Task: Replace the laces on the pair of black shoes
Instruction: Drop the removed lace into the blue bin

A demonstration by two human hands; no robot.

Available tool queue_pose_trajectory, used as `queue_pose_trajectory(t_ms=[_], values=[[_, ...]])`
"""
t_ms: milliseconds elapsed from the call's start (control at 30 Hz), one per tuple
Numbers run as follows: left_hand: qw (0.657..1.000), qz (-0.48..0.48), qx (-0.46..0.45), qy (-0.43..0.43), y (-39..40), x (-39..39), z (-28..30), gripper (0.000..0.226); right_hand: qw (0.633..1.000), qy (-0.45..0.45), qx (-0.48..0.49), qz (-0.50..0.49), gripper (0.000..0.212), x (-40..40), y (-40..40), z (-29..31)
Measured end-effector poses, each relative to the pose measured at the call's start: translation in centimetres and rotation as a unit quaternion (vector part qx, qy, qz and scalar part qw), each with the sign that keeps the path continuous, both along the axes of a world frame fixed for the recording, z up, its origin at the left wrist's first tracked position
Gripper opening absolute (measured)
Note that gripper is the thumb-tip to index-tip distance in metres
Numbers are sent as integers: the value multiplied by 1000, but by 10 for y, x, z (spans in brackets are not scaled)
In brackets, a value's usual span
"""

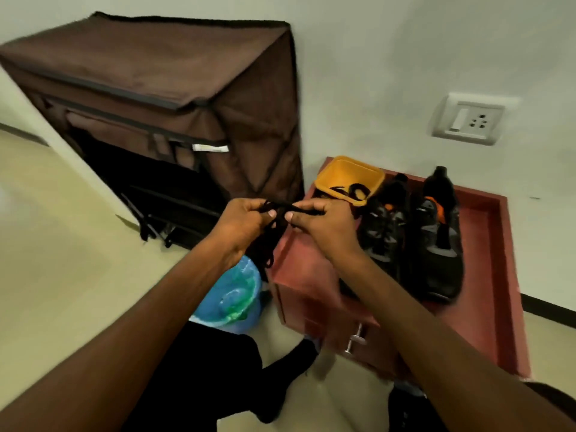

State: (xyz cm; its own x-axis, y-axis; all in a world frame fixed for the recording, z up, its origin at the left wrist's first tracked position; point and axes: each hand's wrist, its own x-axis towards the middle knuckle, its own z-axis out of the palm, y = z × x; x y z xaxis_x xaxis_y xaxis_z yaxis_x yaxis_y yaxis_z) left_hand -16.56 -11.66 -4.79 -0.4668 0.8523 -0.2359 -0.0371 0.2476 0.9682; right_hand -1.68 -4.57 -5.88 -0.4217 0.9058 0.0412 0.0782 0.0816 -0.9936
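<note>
I hold a black lace (274,226) bunched between my two hands, raised in front of me over the near left corner of the red cabinet (486,275). My left hand (246,224) has its fingers curled round the tangle, thumb pressed on top, and loose loops of the lace hang down below that fist. My right hand (324,222) pinches a strand of the same lace between thumb and forefinger, the other fingers folded in behind. The two hands sit close together, knuckles nearly meeting, with a short stretch of lace taut between them. Both forearms reach forward from the bottom corners of the view, bare to the edge of the picture.

The pair of black shoes (414,235) stands side by side on the cabinet's top, which serves as my worktop, just to the right of my right hand, toes toward me. They show grey panels and orange patches near the tongues; I cannot read any brand on them.

Behind the shoes, at the far left corner of the top, a yellow tub (349,173) holds more black lace. To the left stands a brown fabric shoe rack (162,98) with a small white label whose writing is too blurred to read. A blue plastic bag (230,297) lies on the floor under my left wrist. A white wall socket (470,121) sits on the wall above the cabinet.
</note>
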Motion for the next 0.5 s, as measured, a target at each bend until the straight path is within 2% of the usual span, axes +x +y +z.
queue_pose_trajectory(t_ms=[100,200,300,433,500], values=[[997,24,-51,50,-21,-52,-7,25,997,-17,-48,61,16,-66,-19,-22],[989,66,-108,81,-38,-99,-29,29,991,-75,-43,101,16,-128,-36,-56],[984,86,-139,69,-49,-138,-72,14,984,-131,-21,119,13,-176,-48,-97],[978,89,-180,61,-47,-166,-131,13,967,-217,-36,125,5,-212,-47,-148],[971,79,-213,81,-43,-173,-154,9,958,-254,-42,125,17,-221,-46,-168]])
